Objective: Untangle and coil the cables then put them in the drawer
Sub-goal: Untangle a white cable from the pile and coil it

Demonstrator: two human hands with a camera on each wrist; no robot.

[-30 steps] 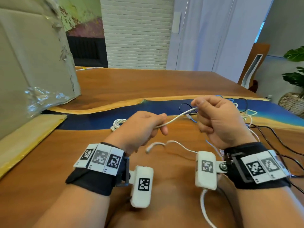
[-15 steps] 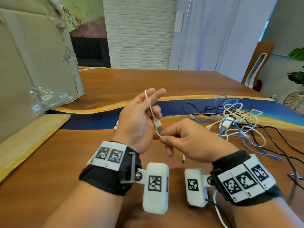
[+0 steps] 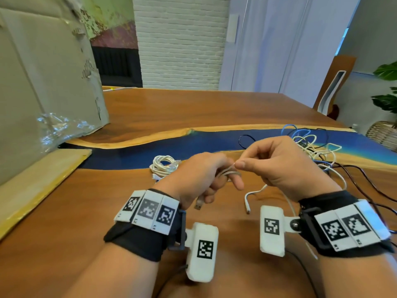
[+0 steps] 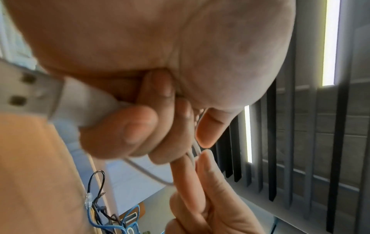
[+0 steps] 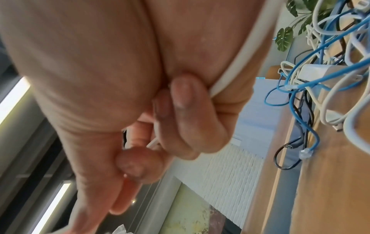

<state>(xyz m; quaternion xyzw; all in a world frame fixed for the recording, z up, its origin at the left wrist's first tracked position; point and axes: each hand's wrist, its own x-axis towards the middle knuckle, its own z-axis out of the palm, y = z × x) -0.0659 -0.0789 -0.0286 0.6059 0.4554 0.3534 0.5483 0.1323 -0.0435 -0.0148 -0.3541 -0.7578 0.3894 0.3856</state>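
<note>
Head view: left hand [image 3: 202,179] now grips loops of the white cable [image 3: 228,173]; right hand [image 3: 277,164], lifted since before, pinches it, laying another turn. Coiling underway.

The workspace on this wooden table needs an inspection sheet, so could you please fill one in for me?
Surface: wooden table with a blue resin strip across it.
Job's things: white USB cable, partly looped on the left hand's fingers, USB plug hanging below; its other end lies on the table. A coiled white cable lies behind the left hand. No drawer seen.
Clutter: tangled pile of blue, white and black cables at the right.
Grippers: left hand grips the cable; right hand pinches it.
Cables: black leads trail off the right edge.
Surroundings: cardboard box, white brick pillar, potted plant.
</note>
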